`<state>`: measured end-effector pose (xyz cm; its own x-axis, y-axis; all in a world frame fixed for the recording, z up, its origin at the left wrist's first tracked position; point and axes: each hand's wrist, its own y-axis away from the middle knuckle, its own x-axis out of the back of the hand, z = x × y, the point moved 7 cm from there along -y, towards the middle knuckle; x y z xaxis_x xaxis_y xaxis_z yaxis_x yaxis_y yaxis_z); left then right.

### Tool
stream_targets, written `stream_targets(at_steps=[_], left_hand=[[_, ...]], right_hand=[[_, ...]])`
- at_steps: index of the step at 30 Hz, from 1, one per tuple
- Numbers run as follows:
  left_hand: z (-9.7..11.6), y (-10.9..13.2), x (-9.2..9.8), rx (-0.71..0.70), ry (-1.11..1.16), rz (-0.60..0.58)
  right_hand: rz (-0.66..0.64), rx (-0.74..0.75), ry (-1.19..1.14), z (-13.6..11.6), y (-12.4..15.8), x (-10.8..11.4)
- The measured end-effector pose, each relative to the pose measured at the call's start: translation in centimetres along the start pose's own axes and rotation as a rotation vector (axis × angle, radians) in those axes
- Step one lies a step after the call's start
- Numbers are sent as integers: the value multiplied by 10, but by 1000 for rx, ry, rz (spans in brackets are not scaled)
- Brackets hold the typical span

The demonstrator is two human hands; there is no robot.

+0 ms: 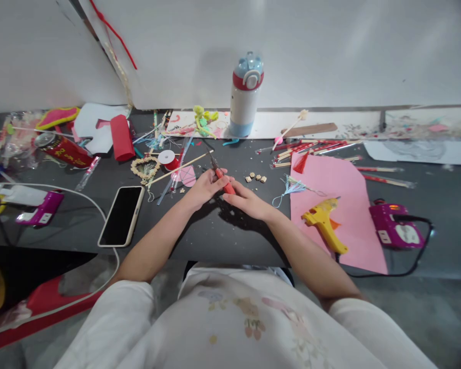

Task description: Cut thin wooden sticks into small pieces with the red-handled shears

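Both my hands meet at the middle of the dark table (223, 241). My right hand (248, 201) is closed round the red handles of a small pair of pliers (222, 179), whose dark jaws point away from me. My left hand (203, 187) is closed in a pinch right at the pliers; what its fingertips hold is too small to make out. Several small wooden beads (255, 178) lie just right of my hands.
A phone (122, 215) lies face up to the left, a yellow glue gun (325, 221) on pink paper (341, 184) to the right. A water bottle (245, 95) stands at the back. Red sticks, ribbon spool, purple devices and cables are scattered around.
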<state>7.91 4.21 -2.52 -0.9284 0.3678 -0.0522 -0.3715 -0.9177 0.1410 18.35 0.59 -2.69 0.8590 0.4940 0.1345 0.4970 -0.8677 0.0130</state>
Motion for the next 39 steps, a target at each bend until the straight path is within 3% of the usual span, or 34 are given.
stream_targets(at_steps=[5,11,15,21,28,35,39], left_hand=[[17,0,23,-194,-354,175],[51,14,41,-434,-934,470],[62,16,51,-526,-1118,586],[55,8,59,-449,-1162,508],[59,11,61,-463,-1136,508],[61,8,74,-376,-859,399],[52,2,83,-264,-711,324]], right_hand=[[61,-99,82,0,2,4],[100,-90,115,-5,3,8],[89,-56,125,-9,4,7],[51,-25,163,-14,5,5],[17,-13,259,-16,8,4],[-8,42,234,-19,9,3],[-22,61,247,-21,9,3]])
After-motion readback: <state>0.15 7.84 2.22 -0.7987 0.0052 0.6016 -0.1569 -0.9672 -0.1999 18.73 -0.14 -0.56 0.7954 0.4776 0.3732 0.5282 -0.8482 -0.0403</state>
